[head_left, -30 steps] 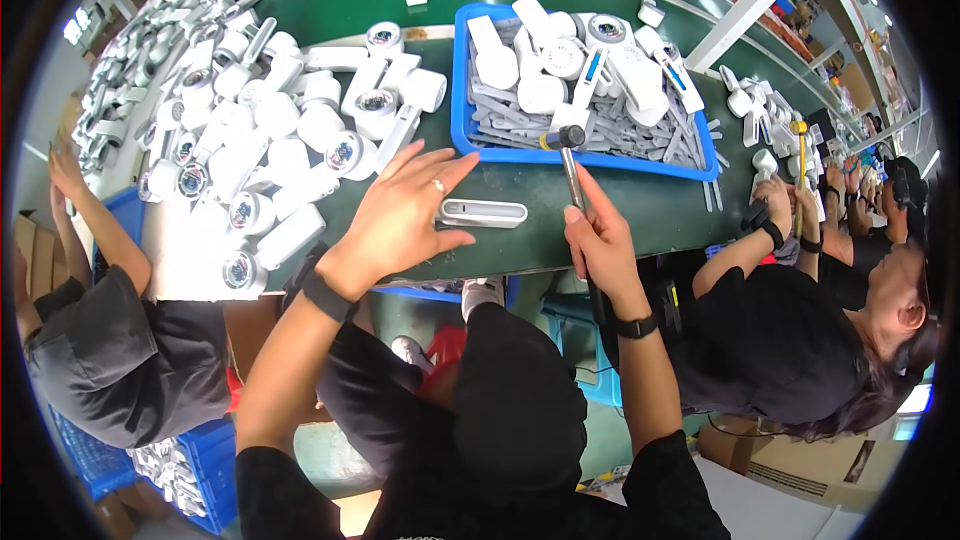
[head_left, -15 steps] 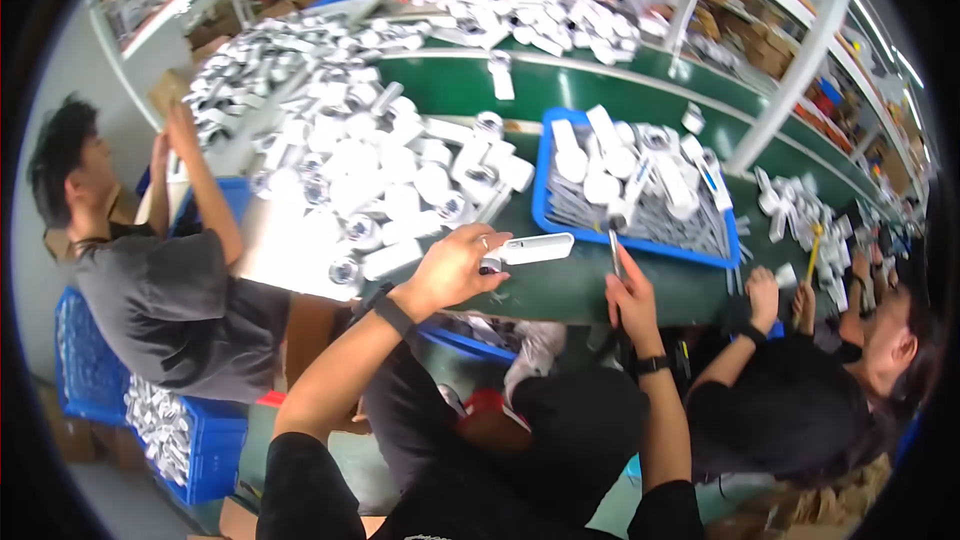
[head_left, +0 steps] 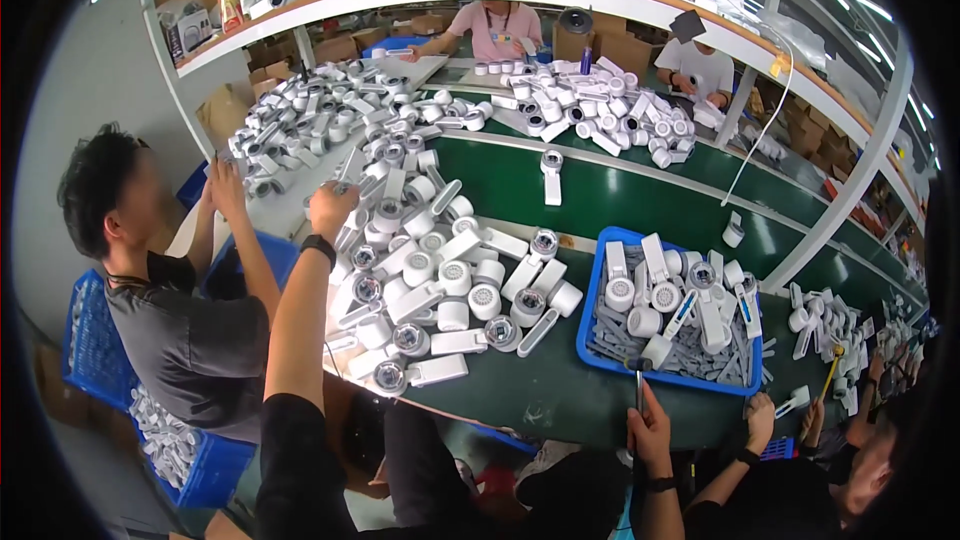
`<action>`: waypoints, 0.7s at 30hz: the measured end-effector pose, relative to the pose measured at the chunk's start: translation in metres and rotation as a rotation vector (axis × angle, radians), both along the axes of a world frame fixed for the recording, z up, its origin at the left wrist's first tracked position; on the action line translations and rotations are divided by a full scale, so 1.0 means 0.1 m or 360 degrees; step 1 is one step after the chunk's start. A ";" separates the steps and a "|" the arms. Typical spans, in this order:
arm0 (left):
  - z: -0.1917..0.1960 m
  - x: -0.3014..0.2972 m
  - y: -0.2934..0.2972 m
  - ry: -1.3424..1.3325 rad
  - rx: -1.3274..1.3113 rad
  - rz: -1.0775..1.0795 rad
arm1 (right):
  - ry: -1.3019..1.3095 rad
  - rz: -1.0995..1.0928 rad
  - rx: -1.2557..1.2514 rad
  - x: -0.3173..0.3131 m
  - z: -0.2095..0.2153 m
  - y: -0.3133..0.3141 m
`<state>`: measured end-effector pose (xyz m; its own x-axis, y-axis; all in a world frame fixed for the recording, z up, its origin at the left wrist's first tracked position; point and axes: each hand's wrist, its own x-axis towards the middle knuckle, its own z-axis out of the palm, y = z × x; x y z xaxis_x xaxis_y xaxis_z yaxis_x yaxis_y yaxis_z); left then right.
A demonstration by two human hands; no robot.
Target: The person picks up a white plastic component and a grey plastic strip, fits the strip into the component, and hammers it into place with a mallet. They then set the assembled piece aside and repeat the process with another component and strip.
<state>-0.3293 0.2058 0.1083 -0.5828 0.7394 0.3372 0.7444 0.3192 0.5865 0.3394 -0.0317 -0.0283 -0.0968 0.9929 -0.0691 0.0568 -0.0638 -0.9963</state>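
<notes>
The left hand reaches over the pile of white handheld devices, fingers curled around one; the right hand grips a small hammer by the blue tray.

surface: dark green, with a pale stripe along the belt edge. parts heaped on it: white and light grey, several with dark round faces. tray: bright blue, holding grey strips and white pieces. crate at left: blue. left wrist band: black. right wrist band: black. neighbour's shirt: dark grey. far worker's top: pink.
</notes>
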 end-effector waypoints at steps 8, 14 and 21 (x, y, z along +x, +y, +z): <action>-0.41 -0.29 0.63 0.0195 -0.0056 0.0012 | -0.0047 -0.0073 -0.0148 -0.05 0.04 0.01; -0.52 -0.61 0.66 0.0186 -0.0007 -0.0108 | -0.0028 -0.0099 -0.0175 -0.10 0.09 -0.02; -0.17 -0.23 0.13 0.0334 0.0079 -0.0214 | -0.0305 -0.0010 -0.0211 -0.08 0.19 -0.01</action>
